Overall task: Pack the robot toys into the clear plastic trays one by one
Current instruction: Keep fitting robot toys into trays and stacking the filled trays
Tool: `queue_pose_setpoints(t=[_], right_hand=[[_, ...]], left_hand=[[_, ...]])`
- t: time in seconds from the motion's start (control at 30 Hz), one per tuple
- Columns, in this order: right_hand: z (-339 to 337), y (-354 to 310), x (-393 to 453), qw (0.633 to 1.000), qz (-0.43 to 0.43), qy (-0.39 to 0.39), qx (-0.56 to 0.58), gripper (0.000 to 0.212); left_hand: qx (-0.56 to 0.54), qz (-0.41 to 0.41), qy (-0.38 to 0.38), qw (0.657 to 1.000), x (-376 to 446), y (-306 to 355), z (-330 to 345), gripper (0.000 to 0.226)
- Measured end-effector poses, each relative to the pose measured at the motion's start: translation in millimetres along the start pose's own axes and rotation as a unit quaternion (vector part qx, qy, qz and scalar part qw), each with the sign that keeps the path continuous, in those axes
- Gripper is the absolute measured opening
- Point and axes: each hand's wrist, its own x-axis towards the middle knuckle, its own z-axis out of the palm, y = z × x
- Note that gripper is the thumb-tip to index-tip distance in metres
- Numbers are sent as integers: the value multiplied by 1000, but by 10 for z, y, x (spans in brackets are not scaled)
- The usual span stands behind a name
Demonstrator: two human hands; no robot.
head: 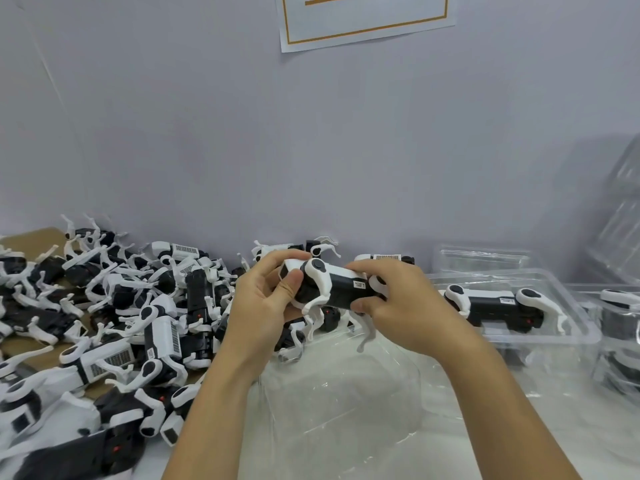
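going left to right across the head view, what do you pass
pile of robot toys → left hand → held robot toy → right hand → packed tray with a toy → stacked filled trays

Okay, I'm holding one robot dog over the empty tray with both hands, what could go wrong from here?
The toy has thin white legs dangling; they could snag the empty tray rim going in. The flimsy tray could shift, since neither the left hand nor the right hand steadies it.
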Motion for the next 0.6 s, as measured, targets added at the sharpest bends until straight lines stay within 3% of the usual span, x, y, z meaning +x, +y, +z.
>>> queue_pose_setpoints(t=[0.23, 0.37, 0.5, 0.6], right_hand=[[112, 1, 10, 999, -21, 24, -23, 18], [98, 52, 8, 998, -14, 66, -9, 36], [103, 115, 12, 997, 2, 83, -6, 20], [106, 146, 28, 997, 25, 70, 6, 19]], left_hand=[[48, 11, 10, 999, -12, 64, 61, 27], [62, -2, 37, 997, 2, 151, 228, 23], [119, -44, 49, 991, 86, 215, 331, 11], [181, -68, 50, 980, 77, 183, 233, 18]])
